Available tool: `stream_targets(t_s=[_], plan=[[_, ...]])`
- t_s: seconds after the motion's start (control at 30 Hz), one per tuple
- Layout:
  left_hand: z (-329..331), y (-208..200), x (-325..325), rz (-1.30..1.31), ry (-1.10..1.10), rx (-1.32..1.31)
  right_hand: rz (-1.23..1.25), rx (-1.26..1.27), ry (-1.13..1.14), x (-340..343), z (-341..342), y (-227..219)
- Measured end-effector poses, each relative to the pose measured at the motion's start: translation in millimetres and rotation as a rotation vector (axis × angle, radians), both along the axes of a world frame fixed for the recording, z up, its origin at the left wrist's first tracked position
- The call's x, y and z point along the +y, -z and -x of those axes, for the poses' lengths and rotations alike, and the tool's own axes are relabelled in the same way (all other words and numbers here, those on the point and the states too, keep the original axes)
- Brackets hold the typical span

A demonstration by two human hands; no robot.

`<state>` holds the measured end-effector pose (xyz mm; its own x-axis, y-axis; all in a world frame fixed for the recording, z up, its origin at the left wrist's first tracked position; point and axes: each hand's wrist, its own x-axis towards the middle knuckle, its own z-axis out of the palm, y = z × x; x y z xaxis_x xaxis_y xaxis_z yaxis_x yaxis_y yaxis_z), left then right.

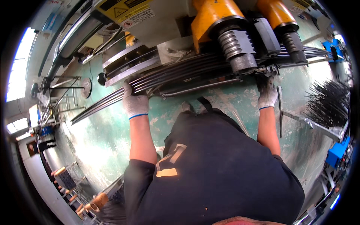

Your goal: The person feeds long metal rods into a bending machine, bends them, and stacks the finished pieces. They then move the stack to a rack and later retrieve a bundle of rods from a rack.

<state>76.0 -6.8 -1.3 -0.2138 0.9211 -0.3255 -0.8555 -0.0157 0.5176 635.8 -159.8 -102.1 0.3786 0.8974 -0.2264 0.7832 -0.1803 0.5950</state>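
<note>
A row of long dark metal rods point(176, 73) lies side by side across the bed of a large machine. My left hand point(134, 101), in a grey work glove with a blue cuff, grips the rods at their left part. My right hand point(267, 93), gloved the same way, reaches up to the rods' right part just under a small clamp fitting point(268, 69); its fingers are closed there. Two yellow press heads with dark ribbed rollers point(236, 45) stand over the rods.
Worn green floor point(101, 131) lies below. A bundle of thin black rods point(330, 101) fans out at the right beside blue equipment point(337, 150). A metal stand with a round disc point(86, 87) is at the left. Wooden-handled tools point(95, 202) lie at lower left.
</note>
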Motion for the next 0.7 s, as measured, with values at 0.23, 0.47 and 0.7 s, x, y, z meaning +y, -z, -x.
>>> stream_targets(t_s=[0.23, 0.47, 0.7], plan=[[-25.7, -11.2, -16.4, 0.173, 0.16, -0.019, -0.538, 0.402, -0.091, 0.2, 3.8, 73.9], [112.7, -18.4, -23.2, -0.023, 0.028, -0.189, -1.048, 1.594, 0.858, -39.1, 54.5, 118.5], [426.6, 12.5, -12.7, 0.044, -0.303, -0.011, -1.274, 1.719, 1.642, -85.0, 161.1, 120.9]])
